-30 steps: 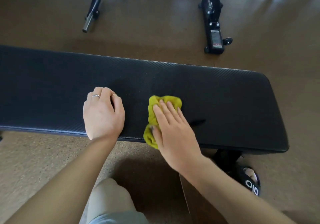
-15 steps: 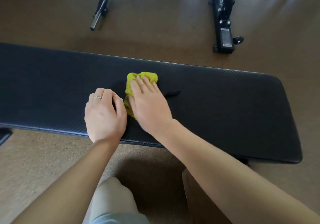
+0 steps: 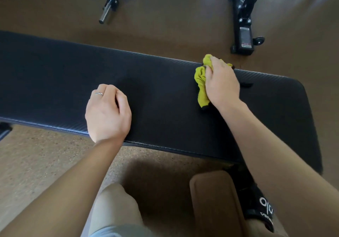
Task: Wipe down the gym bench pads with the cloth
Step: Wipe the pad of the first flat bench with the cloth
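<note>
A long black textured gym bench pad (image 3: 165, 93) runs across the view from nine o'clock to four o'clock. The right hand (image 3: 221, 84), at two o'clock, grips a crumpled yellow-green cloth (image 3: 201, 82) against the pad's far edge. The left hand (image 3: 107, 113), near centre, rests on the pad with fingers curled under and a thin silver ring (image 3: 99, 94) on one finger. A black metal equipment frame (image 3: 243, 25) stands on the brown floor (image 3: 174, 25) at one o'clock. A black shoe with white lettering (image 3: 262, 209) shows at five o'clock.
</note>
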The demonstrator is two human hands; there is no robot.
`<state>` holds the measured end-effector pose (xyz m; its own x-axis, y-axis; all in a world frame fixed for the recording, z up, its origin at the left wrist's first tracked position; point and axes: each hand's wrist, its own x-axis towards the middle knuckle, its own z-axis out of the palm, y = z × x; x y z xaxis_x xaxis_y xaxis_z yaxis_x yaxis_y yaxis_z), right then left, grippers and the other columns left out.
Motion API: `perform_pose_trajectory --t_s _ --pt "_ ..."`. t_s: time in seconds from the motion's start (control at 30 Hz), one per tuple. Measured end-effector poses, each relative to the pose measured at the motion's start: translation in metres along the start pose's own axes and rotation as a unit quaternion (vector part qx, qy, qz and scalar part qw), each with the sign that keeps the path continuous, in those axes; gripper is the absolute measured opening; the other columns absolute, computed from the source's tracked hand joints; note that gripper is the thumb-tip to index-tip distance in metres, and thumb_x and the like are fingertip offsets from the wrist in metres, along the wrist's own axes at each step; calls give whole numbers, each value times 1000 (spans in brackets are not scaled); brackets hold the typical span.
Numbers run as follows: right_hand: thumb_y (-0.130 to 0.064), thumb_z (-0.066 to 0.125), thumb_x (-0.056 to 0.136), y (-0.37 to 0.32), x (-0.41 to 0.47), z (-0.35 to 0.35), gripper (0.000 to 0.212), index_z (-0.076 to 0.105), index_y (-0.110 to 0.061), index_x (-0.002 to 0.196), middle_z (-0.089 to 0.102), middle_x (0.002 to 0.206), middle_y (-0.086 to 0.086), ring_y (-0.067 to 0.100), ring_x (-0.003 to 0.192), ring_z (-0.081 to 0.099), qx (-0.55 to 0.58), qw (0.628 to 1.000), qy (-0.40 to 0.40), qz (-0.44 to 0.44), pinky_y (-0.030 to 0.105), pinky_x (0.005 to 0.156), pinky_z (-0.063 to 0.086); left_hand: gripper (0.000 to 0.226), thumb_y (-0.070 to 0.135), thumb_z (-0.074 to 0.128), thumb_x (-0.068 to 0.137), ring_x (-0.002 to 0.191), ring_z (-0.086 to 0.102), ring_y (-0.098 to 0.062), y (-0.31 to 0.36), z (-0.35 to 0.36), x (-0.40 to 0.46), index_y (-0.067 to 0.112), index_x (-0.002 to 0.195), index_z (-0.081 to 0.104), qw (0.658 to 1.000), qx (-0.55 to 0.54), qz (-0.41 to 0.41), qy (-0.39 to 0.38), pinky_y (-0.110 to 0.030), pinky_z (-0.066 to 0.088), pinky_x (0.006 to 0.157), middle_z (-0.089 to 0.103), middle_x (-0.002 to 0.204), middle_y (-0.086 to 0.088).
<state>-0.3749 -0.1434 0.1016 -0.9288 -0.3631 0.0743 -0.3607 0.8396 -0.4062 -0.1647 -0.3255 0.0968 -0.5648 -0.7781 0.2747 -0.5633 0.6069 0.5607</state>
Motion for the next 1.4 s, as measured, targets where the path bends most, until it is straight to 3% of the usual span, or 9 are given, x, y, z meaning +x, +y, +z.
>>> perform_pose_trajectory --t_s 0.17,0.33,0.47,0.53,0.63,0.77,0.93,1.17,1.4 --pt "-30 33 97 -88 -2 37 41 58 -9 123 63 128 14 38 124 51 -27 996 -23 -83 48 107 33 28 21 35 100 87 50 -25 -2 3 1 10 83 54 1000 3 -4 2 -50 47 71 56 92 -1" --pt "-22 41 109 -141 -25 57 41 46 -6 147 46 154 14 34 147 36 6 972 -84 -218 43 118 29 30 22 32 97 88 50 -23 -4 -1 1 10 83 56 1000 -10 9 -2 -49 46 72 58 93 0" --pt "-17 40 109 -77 -21 21 43 45 -13 151 50 149 8 29 136 46 6 989 -78 -124 31 96 34 31 22 33 98 88 52 -23 -6 -1 1 9 83 57 1000 -14 11 -4 -46 47 73 59 94 0" --pt "-20 42 109 -35 -29 3 43 48 -14 151 50 153 8 29 141 44 36 997 -33 -54 28 104 31 31 22 32 98 87 52 -22 -6 -1 1 10 83 57 1000 -15 7 2 -44 46 71 59 93 0" --pt "-18 42 108 -27 -36 4 38 54 -7 142 49 154 16 35 145 40 27 1000 -4 -14 45 119 33 31 22 33 99 85 51 -22 -4 1 0 10 83 57 1000 -14 -5 9 -43 45 69 57 92 0" --pt "-21 36 94 -102 -69 36 34 64 -6 106 62 125 19 42 115 52 46 989 -12 -137 54 101 43 31 21 33 100 84 50 -25 -3 1 0 9 82 55 1000 -9 0 4 -46 44 69 57 90 -2" --pt "-23 44 110 -114 -152 50 43 46 -13 151 37 164 12 31 155 28 44 973 -79 -211 49 127 23 32 24 31 99 86 52 -23 -6 -4 -1 11 84 57 999 -32 8 -8 -48 46 73 59 92 0" --pt "-34 36 108 -73 -177 25 48 50 -14 150 48 157 9 25 149 41 -47 977 -34 -204 39 123 30 35 25 28 97 86 54 -23 -6 -8 0 10 87 59 998 -63 -25 -14 -44 47 76 61 94 0" --pt "-27 33 112 -117 -111 48 46 42 -10 154 37 163 15 32 155 27 -4 990 -45 -134 46 128 19 33 23 31 98 82 54 -23 -9 -5 -1 10 84 58 997 -67 -36 1 -38 43 73 61 91 0"
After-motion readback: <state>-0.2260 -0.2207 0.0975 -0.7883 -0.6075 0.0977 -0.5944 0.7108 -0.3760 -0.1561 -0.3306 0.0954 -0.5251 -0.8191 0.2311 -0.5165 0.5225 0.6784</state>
